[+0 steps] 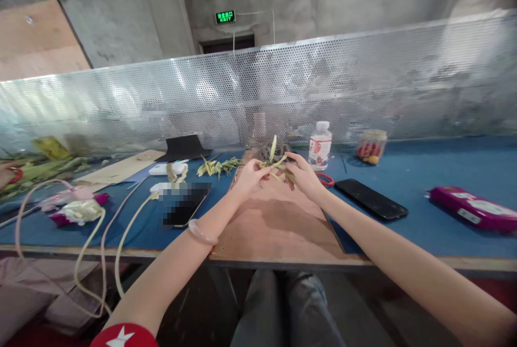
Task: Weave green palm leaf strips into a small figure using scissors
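Observation:
Above the brown board [278, 228], my two hands come together around a pale green leafy sprig [273, 148] with thin leaves or stems spreading between the fingers. My left hand [251, 179] pinches it from the left, a pale bangle on that wrist. From the right, my right hand [306, 175] has its fingers closed on the same sprig near the upper leaf. Which part each fingertip grips is too small to tell. A tangled grey bundle of thin stems [266, 152] lies just behind. Left of my hands is a small pile of yellow-green leaf sprigs [218, 166].
Right: a white bottle [320, 147], red ring [325, 179], black phone [370, 199], jar [371, 146] and purple packet [472, 207]. Left: another phone [188, 206], cables [121, 239] hanging over the edge, and another person's hand [6, 175]. A perforated metal panel [194, 94] stands behind.

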The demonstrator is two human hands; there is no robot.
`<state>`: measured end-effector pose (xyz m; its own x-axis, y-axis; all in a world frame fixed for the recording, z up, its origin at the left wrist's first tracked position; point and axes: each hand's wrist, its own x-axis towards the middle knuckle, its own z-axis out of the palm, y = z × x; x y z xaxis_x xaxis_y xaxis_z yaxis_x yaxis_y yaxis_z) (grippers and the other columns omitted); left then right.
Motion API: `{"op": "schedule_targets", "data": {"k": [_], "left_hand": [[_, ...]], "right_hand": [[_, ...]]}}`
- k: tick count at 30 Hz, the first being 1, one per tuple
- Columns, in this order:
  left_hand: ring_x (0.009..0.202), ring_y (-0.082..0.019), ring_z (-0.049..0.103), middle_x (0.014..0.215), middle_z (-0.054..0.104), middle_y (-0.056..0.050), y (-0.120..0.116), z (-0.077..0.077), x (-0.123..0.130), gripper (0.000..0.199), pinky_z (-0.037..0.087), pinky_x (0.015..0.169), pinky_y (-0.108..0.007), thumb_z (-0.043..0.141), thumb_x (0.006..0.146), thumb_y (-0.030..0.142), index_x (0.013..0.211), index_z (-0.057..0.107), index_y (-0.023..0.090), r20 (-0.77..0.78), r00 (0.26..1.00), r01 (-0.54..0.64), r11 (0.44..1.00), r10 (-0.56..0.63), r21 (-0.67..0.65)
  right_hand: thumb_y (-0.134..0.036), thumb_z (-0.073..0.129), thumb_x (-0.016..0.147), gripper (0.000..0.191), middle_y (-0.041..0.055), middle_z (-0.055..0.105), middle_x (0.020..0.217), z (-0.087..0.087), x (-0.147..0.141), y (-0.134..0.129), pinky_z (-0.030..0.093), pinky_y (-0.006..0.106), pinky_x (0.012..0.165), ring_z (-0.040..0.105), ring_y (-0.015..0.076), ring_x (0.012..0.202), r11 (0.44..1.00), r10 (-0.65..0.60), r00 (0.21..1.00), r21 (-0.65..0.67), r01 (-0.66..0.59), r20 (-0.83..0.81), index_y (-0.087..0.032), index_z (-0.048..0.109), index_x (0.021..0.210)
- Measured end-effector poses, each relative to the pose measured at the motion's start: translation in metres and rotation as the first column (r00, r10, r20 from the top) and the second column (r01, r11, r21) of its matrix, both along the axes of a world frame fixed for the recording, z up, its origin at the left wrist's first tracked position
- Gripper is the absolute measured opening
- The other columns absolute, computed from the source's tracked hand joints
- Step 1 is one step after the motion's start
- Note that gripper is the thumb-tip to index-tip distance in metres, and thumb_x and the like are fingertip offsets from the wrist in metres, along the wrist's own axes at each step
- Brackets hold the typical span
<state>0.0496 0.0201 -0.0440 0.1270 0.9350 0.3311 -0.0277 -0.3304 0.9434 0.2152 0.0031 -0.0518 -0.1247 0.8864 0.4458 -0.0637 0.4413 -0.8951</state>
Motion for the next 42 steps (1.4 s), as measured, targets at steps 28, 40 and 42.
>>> {"op": "schedule_targets", "data": {"k": [28,40,42], "left_hand": [[0.062,-0.013,0.059,0.068,0.059,-0.001,-0.006,0.006,-0.002,0.024,0.047,0.066,-0.032,0.071,0.061,0.019,0.072,0.051,0.014,0.135,0.983,0.139,0.986,-0.126,-0.091],[0.069,-0.013,0.062,0.072,0.061,-0.001,-0.009,0.005,0.003,0.031,0.047,0.072,-0.031,0.074,0.057,0.014,0.077,0.05,0.014,0.261,0.95,0.204,0.972,-0.169,-0.114],[0.07,-0.014,0.062,0.073,0.062,-0.001,-0.009,0.005,0.004,0.032,0.047,0.072,-0.031,0.074,0.056,0.013,0.076,0.05,0.014,0.275,0.943,0.223,0.968,-0.185,-0.113]], "right_hand": [[-0.025,0.068,0.071,0.058,0.005,0.064,0.099,0.002,0.008,-0.001,0.048,0.034,0.07,0.058,0.0161,0.071,0.923,-0.258,0.882,0.369,0.106,0.393,-0.021,0.043,0.123],[-0.041,0.058,0.082,0.033,0.0075,0.061,0.103,0.0,0.01,0.001,0.035,0.04,0.085,0.047,0.025,0.096,0.618,-0.653,0.536,0.786,-0.03,0.535,-0.023,0.058,0.109],[-0.041,0.058,0.082,0.034,0.0081,0.061,0.103,-0.001,0.01,0.001,0.035,0.04,0.085,0.047,0.0251,0.097,0.613,-0.664,0.509,0.788,-0.049,0.548,-0.02,0.058,0.109]]}}
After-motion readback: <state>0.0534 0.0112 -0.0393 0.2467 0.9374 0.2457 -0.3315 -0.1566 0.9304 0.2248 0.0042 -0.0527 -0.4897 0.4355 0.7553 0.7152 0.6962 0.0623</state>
